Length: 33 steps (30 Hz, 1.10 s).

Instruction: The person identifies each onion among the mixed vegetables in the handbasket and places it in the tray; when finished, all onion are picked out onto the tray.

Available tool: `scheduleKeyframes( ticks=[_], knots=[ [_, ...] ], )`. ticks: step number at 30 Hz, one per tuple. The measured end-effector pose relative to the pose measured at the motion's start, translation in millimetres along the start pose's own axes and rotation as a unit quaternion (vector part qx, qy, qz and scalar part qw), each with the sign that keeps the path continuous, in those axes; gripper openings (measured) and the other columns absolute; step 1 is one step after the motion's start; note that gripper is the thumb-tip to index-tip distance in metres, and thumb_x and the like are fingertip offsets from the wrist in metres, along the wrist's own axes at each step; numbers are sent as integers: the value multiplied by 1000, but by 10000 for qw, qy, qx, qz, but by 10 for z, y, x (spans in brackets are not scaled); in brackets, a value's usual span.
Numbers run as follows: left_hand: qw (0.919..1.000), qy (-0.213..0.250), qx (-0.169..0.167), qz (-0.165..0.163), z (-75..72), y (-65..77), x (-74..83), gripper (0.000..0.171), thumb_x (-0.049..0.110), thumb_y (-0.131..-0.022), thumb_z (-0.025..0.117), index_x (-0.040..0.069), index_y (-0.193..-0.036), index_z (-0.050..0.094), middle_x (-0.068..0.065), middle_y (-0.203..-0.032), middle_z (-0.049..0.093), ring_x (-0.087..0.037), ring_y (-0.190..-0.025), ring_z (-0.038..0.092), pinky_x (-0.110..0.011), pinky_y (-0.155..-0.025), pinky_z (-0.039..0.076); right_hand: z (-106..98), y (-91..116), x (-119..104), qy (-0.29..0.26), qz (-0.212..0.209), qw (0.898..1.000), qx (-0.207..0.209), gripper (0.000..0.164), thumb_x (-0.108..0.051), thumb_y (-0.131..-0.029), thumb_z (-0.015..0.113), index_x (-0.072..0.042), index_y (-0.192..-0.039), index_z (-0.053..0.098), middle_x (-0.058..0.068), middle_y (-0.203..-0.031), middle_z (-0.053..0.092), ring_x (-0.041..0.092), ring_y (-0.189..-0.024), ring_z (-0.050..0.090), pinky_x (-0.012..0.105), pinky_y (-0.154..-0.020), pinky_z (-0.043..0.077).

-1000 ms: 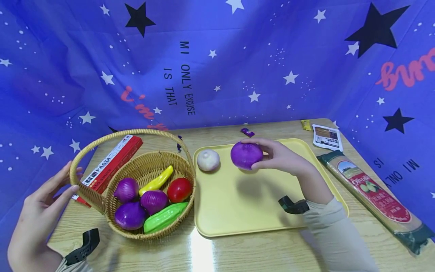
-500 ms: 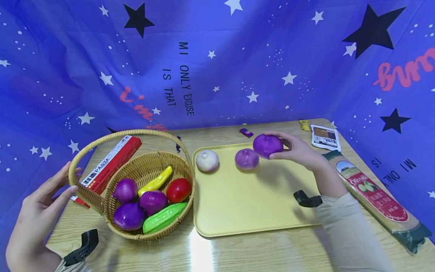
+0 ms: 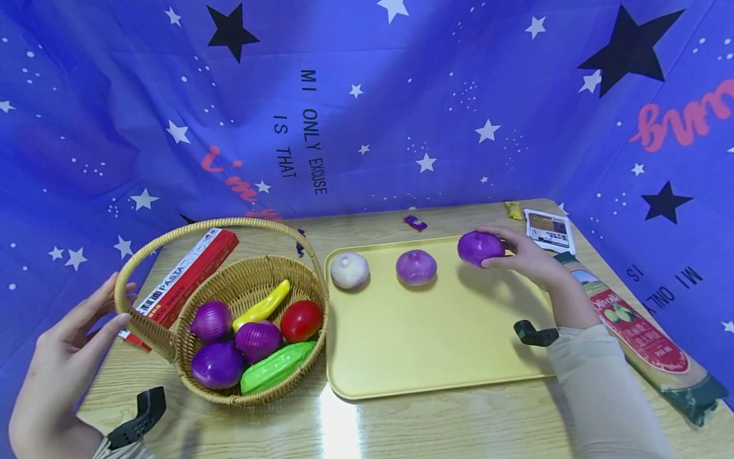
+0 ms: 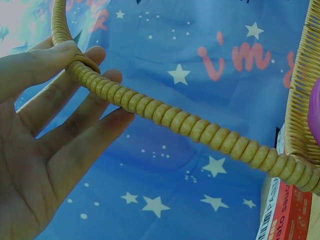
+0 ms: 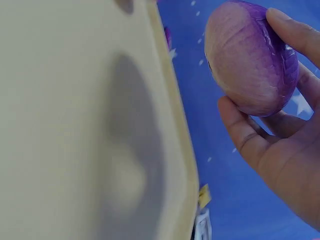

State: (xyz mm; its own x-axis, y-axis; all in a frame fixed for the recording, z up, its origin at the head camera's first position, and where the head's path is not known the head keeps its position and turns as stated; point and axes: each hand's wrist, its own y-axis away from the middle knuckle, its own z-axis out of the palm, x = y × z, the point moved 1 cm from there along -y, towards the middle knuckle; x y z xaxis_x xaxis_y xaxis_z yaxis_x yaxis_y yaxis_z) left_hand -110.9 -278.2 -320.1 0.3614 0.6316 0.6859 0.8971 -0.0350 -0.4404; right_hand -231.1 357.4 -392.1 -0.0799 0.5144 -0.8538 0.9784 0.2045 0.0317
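Onion [image 3: 479, 248], purple, gripped in half-curled right hand [image 3: 529, 260], apparently just above tray [image 3: 436, 338]; left hand [image 3: 62, 368] loosely pinching basket handle [image 3: 229, 223]

The onion [image 5: 240, 60] in the right fingers [image 5: 290, 30] is purple with a paler side, the tray [image 3: 413, 344] below them yellow. The handle [image 4: 172, 118] at the left fingers [image 4: 90, 145] is ribbed tan; behind, blue cloth [image 3: 344, 38] bears white and black stars [image 3: 629, 51].

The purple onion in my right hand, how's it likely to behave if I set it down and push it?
The purple onion would probably roll or rock, given its rounded, slightly squat shape. It seems firm, since the right hand makes no visible dent in it. The shine on its skin hints that it may be somewhat slippery.
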Motion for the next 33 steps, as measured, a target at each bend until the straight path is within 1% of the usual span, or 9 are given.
scheduleKeyframes(
  ticks=[3,5,8,10,12,19,24,28,33],
  knots=[
    [10000,-24,-16,-15,5,1,-16,53,-5,-93,50,10,-143,40,28,-124,55,9,-110,51,2,-83,41,-38,17,97,98,21,9999,-63,70,-18,-85,70,-16,-146,36,16,-151,31,34,-127,42,11,-88,43],
    [10000,-33,-31,-31,5,10,-34,54,-4,-93,50,11,-144,40,29,-124,55,9,-110,50,3,-83,41,-54,19,154,195,19,9997,-114,72,-19,-85,70,-14,-147,33,19,-152,27,37,-127,42,17,-92,44],
    [10000,-36,-34,-56,5,17,-49,54,-3,-93,50,12,-144,40,29,-123,55,9,-109,50,3,-83,40,-75,14,236,179,114,9996,-197,74,-18,-85,70,-13,-148,30,21,-153,24,43,-127,41,39,-102,44],
    [10000,-55,-28,-64,5,23,-51,53,-3,-93,50,12,-144,40,30,-123,54,10,-109,50,3,-83,40,-90,11,287,188,231,9992,-250,76,-20,-84,70,-14,-148,29,23,-153,22,46,-128,39,53,-106,39],
    [9999,-71,-17,-70,4,21,-45,53,-2,-93,51,12,-143,41,31,-122,54,10,-109,50,3,-83,40,-103,10,333,145,348,9989,-293,78,-21,-84,71,-13,-148,27,25,-152,22,49,-129,37,61,-107,34],
    [9999,-113,-42,-66,0,13,-38,54,-1,-94,50,14,-144,39,27,-126,54,10,-110,49,4,-82,40,-140,11,449,314,582,9974,-278,79,-24,-83,72,-13,-148,28,27,-151,24,51,-130,34,63,-107,31],
    [9999,-84,-65,-88,-2,18,-56,54,-2,-94,50,14,-145,39,25,-128,54,10,-111,49,3,-82,41,-143,-2,520,268,578,9974,-346,78,-18,-82,72,-11,-147,29,29,-150,22,53,-132,30,65,-108,27],
    [9999,-50,-71,-143,-8,19,-64,55,-2,-94,50,15,-145,38,26,-128,54,10,-111,48,3,-81,40,-137,-13,568,175,561,9975,-396,81,-17,-82,72,-10,-148,26,30,-151,19,53,-134,24,65,-110,23],
    [10000,25,-54,-64,-12,7,-47,54,-4,-93,50,12,-144,39,27,-126,55,9,-111,50,3,-82,41,-145,-12,586,199,544,9972,-479,84,-16,-82,72,-9,-149,22,30,-152,16,54,-136,20,66,-111,20]
  ],
)
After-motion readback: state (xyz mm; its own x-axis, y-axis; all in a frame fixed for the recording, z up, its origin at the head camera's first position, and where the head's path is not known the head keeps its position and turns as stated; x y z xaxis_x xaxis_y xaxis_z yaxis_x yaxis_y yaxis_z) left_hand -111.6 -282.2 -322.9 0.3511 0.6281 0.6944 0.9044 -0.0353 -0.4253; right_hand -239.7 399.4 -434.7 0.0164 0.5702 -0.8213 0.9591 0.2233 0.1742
